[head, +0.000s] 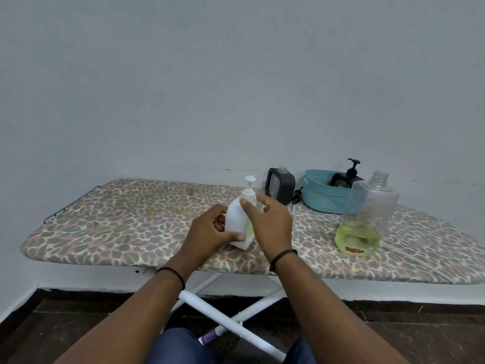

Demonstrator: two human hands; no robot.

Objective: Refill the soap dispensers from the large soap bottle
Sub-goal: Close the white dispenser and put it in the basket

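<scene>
White plastic pump dispenser (pixel 240 219) stands tilted on the leopard-print ironing board (pixel 126 222), near the front edge, roughly mid-board. Pump head fitted on top. A strip of yellow-green shows along its right side; whether this is liquid or a label cannot be told.

Left hand (pixel 210 232): fingers and thumb curled round the lower body of the dispenser, thumb across the front near the base. Right hand (pixel 270 222): thumb tip against the dispenser's shoulder just below the pump collar, fingers spread and relaxed behind it; no firm grip visible. Both wrists carry a dark band.

Large clear soap bottle (pixel 366 216) stands upright to the right, well apart from the hands. Cap off, threaded neck open. Yellow-green liquid fills only the bottom portion; upper part empty and see-through. Reddish mark low on the front, unreadable.

Teal perforated basket (pixel 325 198) sits at the back right, partly behind the large bottle. Inside: a dark dispenser (pixel 343 179) with black pump, body mostly hidden by the basket wall.

Dark square dispenser (pixel 279 185) stands left of the basket, pump off, clear neck exposed; fill level not discernible. A loose black pump (pixel 297 195) lies between it and the basket, its tube faint.

Board's right end cut off by frame edge. White crossed legs (pixel 223 319) below.
</scene>
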